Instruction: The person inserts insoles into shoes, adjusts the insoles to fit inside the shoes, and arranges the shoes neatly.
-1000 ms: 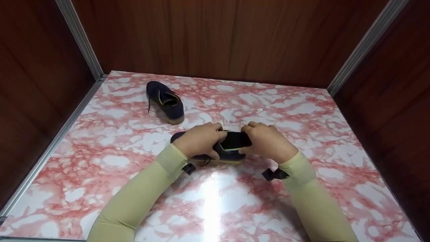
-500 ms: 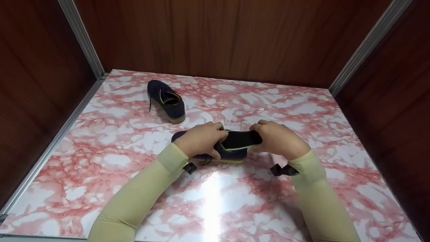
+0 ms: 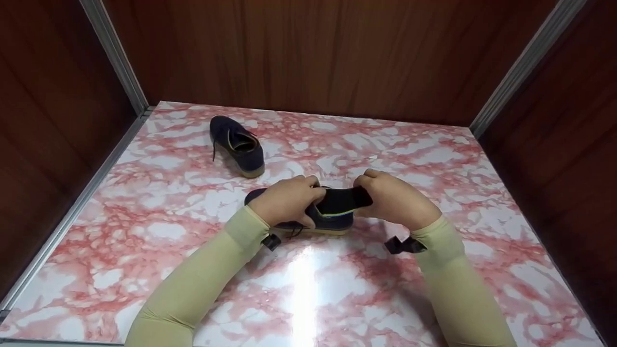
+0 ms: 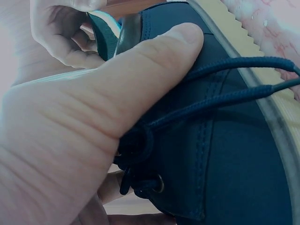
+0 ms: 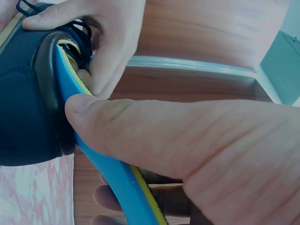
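Observation:
A dark navy lace-up shoe (image 3: 337,223) with a pale yellowish sole lies sideways in front of the person, toe to the left. Over its lacing the left hand (image 3: 288,200) grips the upper, thumb on the near side beside the loose laces (image 4: 234,68). An insole (image 3: 341,200), black on top and blue with a yellow layer (image 5: 112,173) beneath, sticks out of the shoe's opening past the heel. The right hand (image 3: 397,200) pinches its outer end, thumb against the blue underside and fingers behind. The insole's front part is hidden inside the shoe.
A matching navy shoe (image 3: 230,137) stands farther back and left, a lace hanging at its side. Dark wood-look panels (image 3: 308,58) with metal corner posts (image 3: 115,55) enclose the red-and-white marbled table (image 3: 159,270) at the back and sides.
The right hand has moved to the right overall, then slightly back left, and more of the insole shows outside the shoe. The left hand keeps its hold, and the other shoe stays put.

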Demonstrator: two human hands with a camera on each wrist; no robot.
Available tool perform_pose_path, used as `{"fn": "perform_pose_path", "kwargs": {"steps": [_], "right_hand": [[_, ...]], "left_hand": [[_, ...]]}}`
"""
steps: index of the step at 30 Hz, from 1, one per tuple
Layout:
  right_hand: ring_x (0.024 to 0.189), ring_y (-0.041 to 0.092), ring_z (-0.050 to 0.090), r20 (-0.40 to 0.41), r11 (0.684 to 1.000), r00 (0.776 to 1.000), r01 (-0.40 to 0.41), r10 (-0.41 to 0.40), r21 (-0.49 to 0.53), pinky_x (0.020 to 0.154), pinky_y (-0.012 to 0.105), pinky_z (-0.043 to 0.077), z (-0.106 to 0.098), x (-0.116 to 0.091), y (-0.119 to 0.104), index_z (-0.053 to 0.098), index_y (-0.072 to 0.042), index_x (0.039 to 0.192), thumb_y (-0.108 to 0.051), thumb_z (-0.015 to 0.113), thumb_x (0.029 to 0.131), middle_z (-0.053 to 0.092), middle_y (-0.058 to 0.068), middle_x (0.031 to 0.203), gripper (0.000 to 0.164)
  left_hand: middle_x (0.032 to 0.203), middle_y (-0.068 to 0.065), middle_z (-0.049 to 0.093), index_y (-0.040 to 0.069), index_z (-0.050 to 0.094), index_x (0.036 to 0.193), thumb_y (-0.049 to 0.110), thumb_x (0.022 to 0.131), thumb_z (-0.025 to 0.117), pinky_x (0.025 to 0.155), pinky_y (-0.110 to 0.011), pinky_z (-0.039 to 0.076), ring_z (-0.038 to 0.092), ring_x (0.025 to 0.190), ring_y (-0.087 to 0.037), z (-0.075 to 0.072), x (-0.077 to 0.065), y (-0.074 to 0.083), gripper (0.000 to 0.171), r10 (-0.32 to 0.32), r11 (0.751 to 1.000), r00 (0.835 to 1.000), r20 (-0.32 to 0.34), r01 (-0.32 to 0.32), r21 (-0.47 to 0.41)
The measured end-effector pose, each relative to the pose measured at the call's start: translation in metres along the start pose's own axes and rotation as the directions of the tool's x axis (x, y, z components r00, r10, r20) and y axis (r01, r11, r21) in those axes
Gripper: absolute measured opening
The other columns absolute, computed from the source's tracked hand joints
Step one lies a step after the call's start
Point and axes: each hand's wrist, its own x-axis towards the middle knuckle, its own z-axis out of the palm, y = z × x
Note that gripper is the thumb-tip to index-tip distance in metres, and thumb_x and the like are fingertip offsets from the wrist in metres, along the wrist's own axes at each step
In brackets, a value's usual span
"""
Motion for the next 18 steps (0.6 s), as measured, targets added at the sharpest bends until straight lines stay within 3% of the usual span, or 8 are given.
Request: {"fn": "perform_pose_path", "kwargs": {"steps": [7, 18], "right_hand": [[0.099, 0.026, 0.072, 0.001, 1.000, 1.000, -0.009, 0.009, -0.014, 0.093, 0.047, 0.062, 0.0028, 0.0014, -0.0032, 0.074, -0.002, 0.115, -0.023, 0.097, 0.083, 0.071, 0.011, 0.110, 0.045], [0.101, 0.028, 0.074, 0.015, 0.998, 1.000, -0.017, 0.018, -0.058, 0.090, 0.048, 0.064, 0.0086, 0.0042, -0.0088, 0.072, -0.003, 0.117, -0.022, 0.098, 0.083, 0.071, 0.012, 0.113, 0.047]], "left_hand": [[0.117, -0.006, 0.065, 0.014, 0.063, 0.103, 0.047, 0.076, 0.100, 0.088, -0.045, 0.059, 0.065, 0.097, -0.026, -0.0022, 0.0001, 0.0012, 0.056, 0.006, 1.000, 1.000, -0.006, -0.006, -0.009], [0.120, -0.006, 0.066, 0.014, 0.063, 0.104, 0.046, 0.077, 0.099, 0.089, -0.045, 0.060, 0.066, 0.100, -0.026, 0.0014, 0.0012, 0.0000, 0.056, 0.000, 1.000, 1.000, -0.004, 0.000, -0.014]]}}
